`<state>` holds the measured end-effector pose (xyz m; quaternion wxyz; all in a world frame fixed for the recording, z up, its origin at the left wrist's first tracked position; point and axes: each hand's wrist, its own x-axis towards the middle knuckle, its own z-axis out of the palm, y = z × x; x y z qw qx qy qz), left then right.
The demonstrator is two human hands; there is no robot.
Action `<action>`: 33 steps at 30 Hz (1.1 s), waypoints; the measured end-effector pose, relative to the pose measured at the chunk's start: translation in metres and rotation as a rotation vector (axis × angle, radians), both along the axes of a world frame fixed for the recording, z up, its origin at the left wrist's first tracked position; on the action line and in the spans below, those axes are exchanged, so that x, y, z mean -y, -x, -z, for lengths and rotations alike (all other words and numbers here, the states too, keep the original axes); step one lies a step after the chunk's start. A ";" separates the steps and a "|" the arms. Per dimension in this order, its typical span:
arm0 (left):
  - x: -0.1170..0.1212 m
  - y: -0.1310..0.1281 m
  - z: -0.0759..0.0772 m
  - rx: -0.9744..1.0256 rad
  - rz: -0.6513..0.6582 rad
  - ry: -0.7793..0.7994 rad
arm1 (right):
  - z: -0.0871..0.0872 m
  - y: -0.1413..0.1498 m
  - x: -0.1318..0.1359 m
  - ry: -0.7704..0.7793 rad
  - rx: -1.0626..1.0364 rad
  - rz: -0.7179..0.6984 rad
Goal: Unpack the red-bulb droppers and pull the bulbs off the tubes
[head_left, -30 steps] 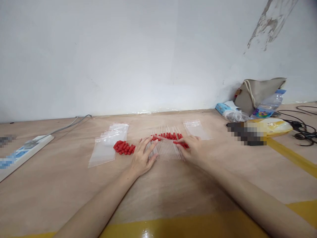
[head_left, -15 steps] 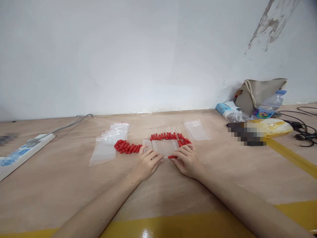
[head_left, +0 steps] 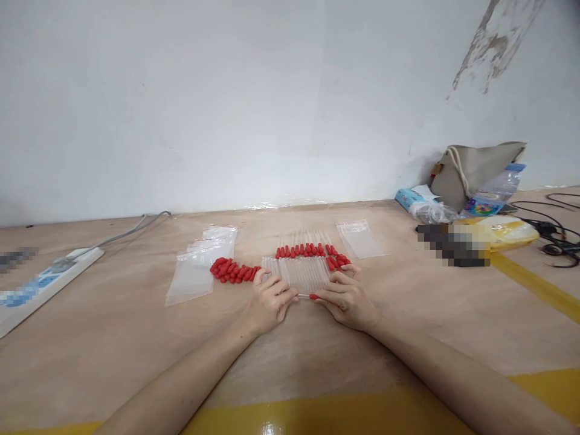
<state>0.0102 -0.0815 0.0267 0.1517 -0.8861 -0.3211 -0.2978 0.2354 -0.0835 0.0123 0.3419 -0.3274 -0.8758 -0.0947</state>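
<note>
My left hand (head_left: 270,300) is closed in a pinch on a thin clear dropper tube (head_left: 303,295) near the front of the row. My right hand (head_left: 350,300) pinches a red rubber dropper bulb (head_left: 313,296), which meets the tube's right end; how far it sits over the tube is hidden. Just beyond my hands lies a row of bare clear tubes (head_left: 296,273). Behind them is a row of droppers with red bulbs (head_left: 299,249), their tubes pointing to the wall. Loose red bulbs lie in a pile (head_left: 231,270) by my left hand and a few (head_left: 334,263) by my right.
Clear zip bags lie at left (head_left: 193,278) and right (head_left: 362,237). A power strip (head_left: 67,272) with a grey cable is far left. To the right stand a tissue pack (head_left: 410,198), a grey bag (head_left: 475,169), a plastic bottle (head_left: 498,187), a yellow package (head_left: 516,232) and black cables (head_left: 559,232).
My right hand has brought a red bulb from the right-hand pile to the front, and my left hand has come in from the tube row, gripping a tube. The bulb and tube now meet.
</note>
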 end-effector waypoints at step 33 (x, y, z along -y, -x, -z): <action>-0.035 0.008 0.012 0.362 -0.084 0.094 | -0.007 -0.063 -0.031 0.699 -0.276 0.233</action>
